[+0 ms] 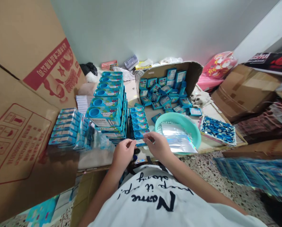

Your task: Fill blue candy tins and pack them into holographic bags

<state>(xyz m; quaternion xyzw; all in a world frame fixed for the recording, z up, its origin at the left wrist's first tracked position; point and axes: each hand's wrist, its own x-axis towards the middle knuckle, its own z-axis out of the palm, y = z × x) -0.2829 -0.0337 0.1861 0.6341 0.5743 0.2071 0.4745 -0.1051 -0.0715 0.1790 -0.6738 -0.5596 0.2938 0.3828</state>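
My left hand (123, 152) and my right hand (157, 145) meet at the near edge of the low table, both pinching a small blue box (140, 142) between them. Just beyond lies a short row of the same small blue boxes (138, 122). To its left rises a tall stack of blue "Caramelo Macizo" display boxes (106, 104). A teal bowl (193, 127) holding a shiny foil bag (176, 138) sits right of my right hand.
An open carton (193, 74) spills several small blue boxes (165, 91) at the back. A tray of blue round caps (218, 129) lies right. Wrapped blue packs (67, 127) sit left, against big cardboard boxes (20, 94). More cartons (242, 91) stand right, on speckled floor.
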